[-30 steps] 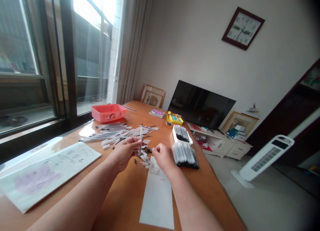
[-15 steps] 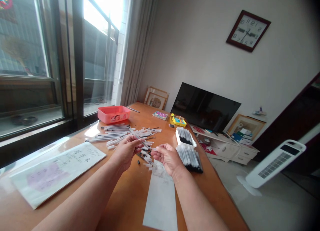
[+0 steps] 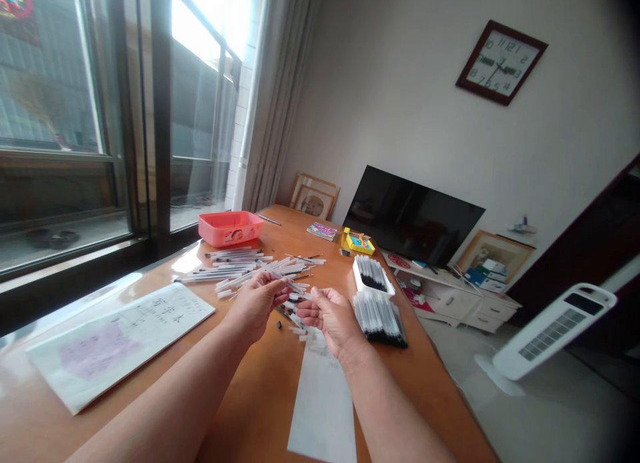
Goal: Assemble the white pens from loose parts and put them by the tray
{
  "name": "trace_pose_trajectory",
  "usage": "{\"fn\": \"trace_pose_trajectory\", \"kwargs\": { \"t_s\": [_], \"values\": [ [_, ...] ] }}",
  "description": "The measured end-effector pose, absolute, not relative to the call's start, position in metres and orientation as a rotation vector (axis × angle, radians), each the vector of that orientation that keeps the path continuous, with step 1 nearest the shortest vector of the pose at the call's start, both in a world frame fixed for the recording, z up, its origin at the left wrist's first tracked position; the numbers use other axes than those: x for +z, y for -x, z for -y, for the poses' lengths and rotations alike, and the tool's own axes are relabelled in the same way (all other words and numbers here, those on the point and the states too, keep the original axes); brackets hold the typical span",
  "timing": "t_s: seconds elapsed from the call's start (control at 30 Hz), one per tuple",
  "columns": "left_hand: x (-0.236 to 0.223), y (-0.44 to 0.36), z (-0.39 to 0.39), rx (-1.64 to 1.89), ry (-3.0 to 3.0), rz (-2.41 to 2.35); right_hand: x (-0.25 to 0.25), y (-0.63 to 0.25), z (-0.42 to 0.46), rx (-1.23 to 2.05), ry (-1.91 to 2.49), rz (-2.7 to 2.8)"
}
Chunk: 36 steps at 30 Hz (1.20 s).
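My left hand (image 3: pixel 261 303) is closed in a pinch on a slim pen with a clear barrel (image 3: pixel 278 275), which slants down toward my right hand. My right hand (image 3: pixel 333 319) is closed at thumb and forefinger, close to the pen's lower end; whatever it pinches is too small to make out. Under and beyond both hands lie loose clear pen caps (image 3: pixel 299 329) and small black parts. A small black plug (image 3: pixel 279 325) sits apart on the table. Several pen barrels (image 3: pixel 225 274) are spread out past my left hand.
Right of my hands lies a stack of clear pens with black ends (image 3: pixel 380 319), beside a white box (image 3: pixel 390 291) of more. A pink basket (image 3: pixel 230 231), a booklet (image 3: pixel 120 346), a paper strip (image 3: pixel 323 406) and a yellow box (image 3: pixel 359 241) are on the wooden table (image 3: pixel 240 409).
The pen in my left hand has tipped from upright to slanting toward the right. My right hand has turned and come up to its end. The view has shifted slightly left.
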<state>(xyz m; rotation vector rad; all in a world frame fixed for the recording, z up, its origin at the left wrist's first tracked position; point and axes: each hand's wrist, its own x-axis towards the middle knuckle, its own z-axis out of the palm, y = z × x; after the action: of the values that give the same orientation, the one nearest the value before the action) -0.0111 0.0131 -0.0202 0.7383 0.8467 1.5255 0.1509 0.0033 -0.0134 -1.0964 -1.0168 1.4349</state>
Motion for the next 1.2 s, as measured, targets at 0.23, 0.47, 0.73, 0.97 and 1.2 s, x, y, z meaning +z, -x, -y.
{"fn": "trace_pose_trajectory", "kwargs": {
  "t_s": [0.23, 0.47, 0.73, 0.97, 1.2],
  "values": [
    [-0.019, 0.010, -0.011, 1.523, -0.762, -0.840, -0.013, -0.145, -0.002, 1.424, 1.154, 1.033],
    [-0.020, 0.008, -0.009, 1.524, -0.832, -0.847, -0.016, -0.143, -0.001, 1.421, 1.129, 1.065],
    [-0.022, 0.012, -0.012, 1.495, -0.785, -0.812, -0.010, -0.143, 0.004, 1.489, 1.046, 1.112],
    [-0.024, 0.008, -0.012, 1.512, -0.818, -0.826, -0.015, -0.142, 0.003, 1.433, 0.983, 1.151],
    [-0.027, 0.001, -0.012, 1.539, -0.726, -0.830, -0.017, -0.142, 0.003, 1.397, 0.943, 1.141]
  ]
}}
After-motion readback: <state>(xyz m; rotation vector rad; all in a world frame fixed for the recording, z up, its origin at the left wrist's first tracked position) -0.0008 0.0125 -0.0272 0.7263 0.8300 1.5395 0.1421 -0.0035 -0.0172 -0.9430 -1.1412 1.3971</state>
